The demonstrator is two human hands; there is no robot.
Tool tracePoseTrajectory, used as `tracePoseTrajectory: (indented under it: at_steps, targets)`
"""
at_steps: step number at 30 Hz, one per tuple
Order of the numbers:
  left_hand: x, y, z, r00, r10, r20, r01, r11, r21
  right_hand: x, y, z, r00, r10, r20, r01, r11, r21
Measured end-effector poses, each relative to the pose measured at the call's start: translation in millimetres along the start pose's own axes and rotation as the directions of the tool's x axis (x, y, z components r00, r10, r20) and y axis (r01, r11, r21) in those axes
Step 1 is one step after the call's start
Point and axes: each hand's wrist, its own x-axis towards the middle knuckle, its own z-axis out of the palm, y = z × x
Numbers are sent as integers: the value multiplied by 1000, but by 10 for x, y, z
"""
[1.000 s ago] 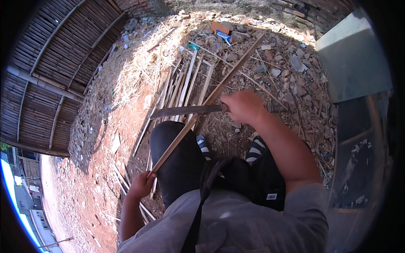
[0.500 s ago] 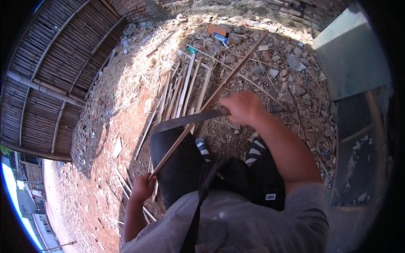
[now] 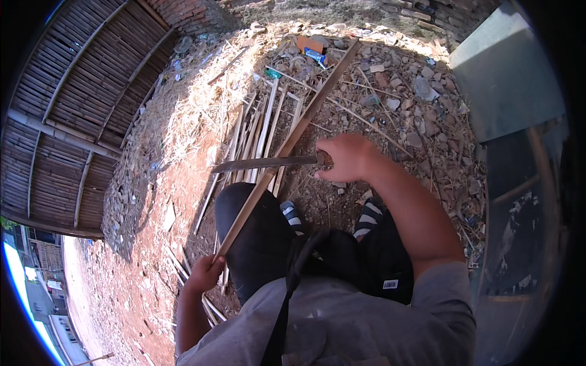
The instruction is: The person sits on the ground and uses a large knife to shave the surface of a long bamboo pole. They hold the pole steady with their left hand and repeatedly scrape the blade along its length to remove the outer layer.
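My right hand (image 3: 349, 158) is wrapped round the handle of a machete (image 3: 250, 164), its grip looking a little loose. The dark blade points left, lying across a long brown strip of wood or bamboo (image 3: 244, 215). My left hand (image 3: 206, 273) pinches the strip's near end beside my left thigh. From there the strip slants over my black-trousered left leg (image 3: 268, 244) toward the far rubble. I cannot tell whether the blade touches the strip or is just above it.
Several pale split strips (image 3: 264, 125) lie on the ground beyond my left knee, others (image 3: 177, 262) near my left forearm. My sandalled feet (image 3: 292, 215) stand on dirt. Rubble (image 3: 421, 122) spreads far right, a bamboo-slat wall (image 3: 67, 79) stands left, and a grey-green panel (image 3: 513, 79) right.
The machete blade has turned, its tip rising away from my knee so it lies nearly level. The strip's far end has shifted left and its broad face shows more. My right-hand fingers have loosened slightly.
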Motion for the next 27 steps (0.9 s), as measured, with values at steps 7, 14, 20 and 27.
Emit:
tracePoseTrajectory:
  at_steps: [7, 14, 20, 27]
  targets:
    - [-12, 215, -38, 991, 101, -85, -85, 980, 179, 106, 592, 45, 924, 346, -163, -331, 937, 110]
    - [-25, 156, -78, 992, 110, -64, -98, 981, 165, 109, 206, 149, 992, 70, -103, -82, 989, -122]
    - [-37, 115, -75, 990, 102, -101, -78, 972, 221, 75, 1109, 117, 820, 482, -308, -397, 868, 300]
    - [-42, 76, -47, 995, 79, -57, -69, 985, 161, -37, 399, -60, 964, 216, -155, -205, 975, 87]
